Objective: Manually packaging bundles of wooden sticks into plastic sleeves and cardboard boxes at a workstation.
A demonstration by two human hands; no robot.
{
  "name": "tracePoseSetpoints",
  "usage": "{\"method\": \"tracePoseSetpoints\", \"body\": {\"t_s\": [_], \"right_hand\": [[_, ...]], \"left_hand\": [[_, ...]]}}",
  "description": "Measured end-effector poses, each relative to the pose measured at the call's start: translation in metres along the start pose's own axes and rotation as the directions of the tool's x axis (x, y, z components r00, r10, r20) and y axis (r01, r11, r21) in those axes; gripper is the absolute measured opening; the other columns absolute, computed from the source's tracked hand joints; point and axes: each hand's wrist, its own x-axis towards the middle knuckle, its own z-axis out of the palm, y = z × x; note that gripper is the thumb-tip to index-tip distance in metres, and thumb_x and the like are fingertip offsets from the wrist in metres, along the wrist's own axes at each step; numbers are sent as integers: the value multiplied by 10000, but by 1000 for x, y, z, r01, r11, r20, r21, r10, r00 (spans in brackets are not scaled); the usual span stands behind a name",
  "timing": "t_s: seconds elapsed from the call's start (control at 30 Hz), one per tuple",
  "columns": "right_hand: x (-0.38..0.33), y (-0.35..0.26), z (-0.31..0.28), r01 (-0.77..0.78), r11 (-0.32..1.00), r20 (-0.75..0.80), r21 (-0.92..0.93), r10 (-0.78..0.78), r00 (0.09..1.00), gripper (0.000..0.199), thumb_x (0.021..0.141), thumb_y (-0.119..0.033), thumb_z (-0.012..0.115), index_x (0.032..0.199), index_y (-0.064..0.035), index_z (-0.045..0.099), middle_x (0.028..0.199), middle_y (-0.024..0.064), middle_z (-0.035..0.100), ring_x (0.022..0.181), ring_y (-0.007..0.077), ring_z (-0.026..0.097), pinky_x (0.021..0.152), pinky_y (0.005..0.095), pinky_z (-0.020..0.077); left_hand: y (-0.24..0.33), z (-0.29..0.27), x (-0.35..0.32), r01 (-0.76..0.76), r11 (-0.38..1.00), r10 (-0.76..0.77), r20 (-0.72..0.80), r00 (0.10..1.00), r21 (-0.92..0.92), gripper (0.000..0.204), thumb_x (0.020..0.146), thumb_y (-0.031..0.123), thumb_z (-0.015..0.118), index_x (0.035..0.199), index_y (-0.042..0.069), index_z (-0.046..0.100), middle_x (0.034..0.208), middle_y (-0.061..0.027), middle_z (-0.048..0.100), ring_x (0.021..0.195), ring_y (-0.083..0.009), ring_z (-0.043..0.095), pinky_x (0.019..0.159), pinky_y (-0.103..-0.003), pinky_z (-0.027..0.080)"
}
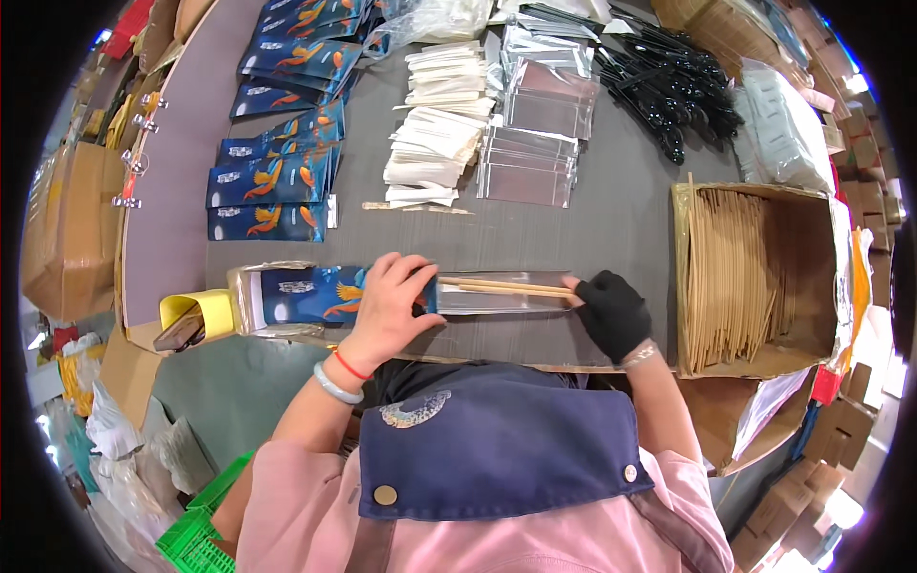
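A blue printed packet lies flat near the table's front edge, and my bare left hand grips its right end, fingers over the top and thumb along the near side. Extending right from there is a clear plastic sleeve with a pair of thin wooden sticks lying along it. My right hand, in a black fingerless glove, pinches the right end of the sticks between thumb and fingers. A small dark piece shows under my left hand, too covered to name.
Rows of blue packets, white paper slips, clear sleeves and black plastic spoons cover the far table. To the right stands a cardboard box of wooden sticks. A yellow holder is at the left edge.
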Motion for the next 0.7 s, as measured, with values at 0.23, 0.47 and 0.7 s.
{"method": "tracePoseSetpoints", "body": {"t_s": [0.23,0.47,0.7], "right_hand": [[24,-2,27,24,989,-288,148,20,957,180,825,-122,726,1000,-79,721,898,120,657,831,282,649,731,383,526],[49,-81,49,118,668,-131,735,-31,991,385,775,-29,763,1082,-20,531,968,106,596,840,205,653,765,353,542],[41,-40,69,10,830,-278,558,176,944,377,778,-16,752,1078,-26,526,968,75,585,863,192,640,762,341,535]], "left_hand": [[18,13,18,-57,998,57,-1,998,18,758,545,206,883,1226,48,590,1228,-89,562,1146,-336,489,984,-438,411],[19,22,36,-150,988,153,85,985,-43,857,543,117,871,1320,61,515,1208,-101,544,1116,-326,500,938,-446,433],[27,13,49,-155,986,165,185,969,-68,833,555,58,842,1316,145,515,1186,-102,533,1097,-325,511,916,-441,442]]}}
